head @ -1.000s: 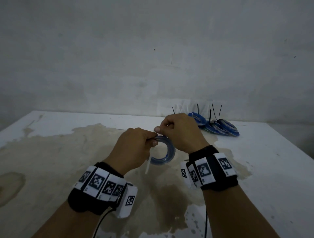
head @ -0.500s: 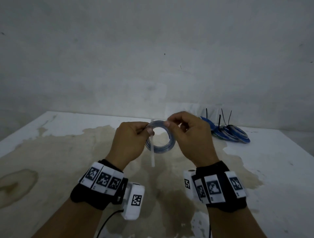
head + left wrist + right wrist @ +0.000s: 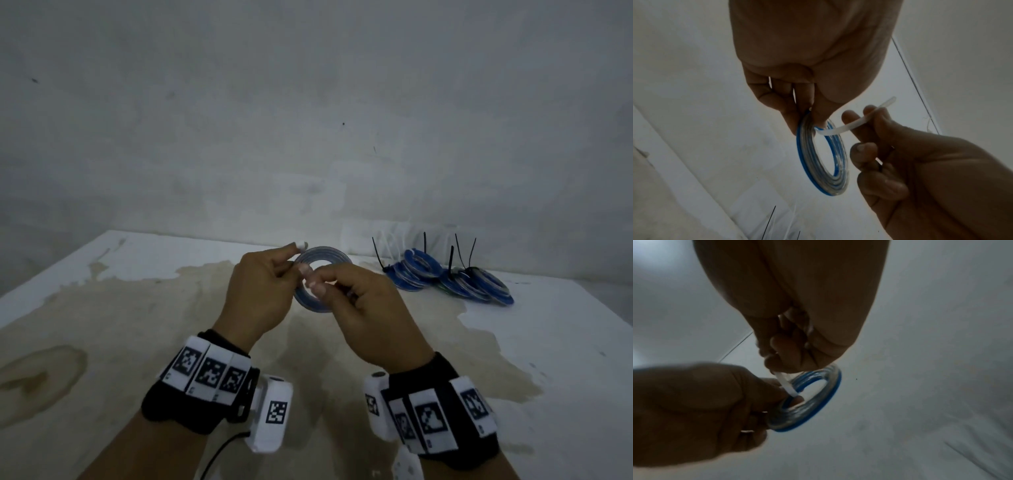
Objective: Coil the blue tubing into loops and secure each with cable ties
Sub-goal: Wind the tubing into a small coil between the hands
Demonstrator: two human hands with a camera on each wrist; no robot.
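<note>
both hands up on one coil

left hand [image 3: 258, 294] pinches the blue tubing coil [image 3: 822, 155] at its rim; right hand [image 3: 363, 315] pinches a white cable tie [image 3: 851, 125] threaded through it.

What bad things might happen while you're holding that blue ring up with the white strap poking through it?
The left hand only pinches the coil of blue tubing at one spot on its rim, so the loops might spring apart.

The right hand holds the white cable tie in its fingertips; it may slip back out of the hole before it is fastened.

Both are held above the table, so a dropped coil might unwind.
</note>
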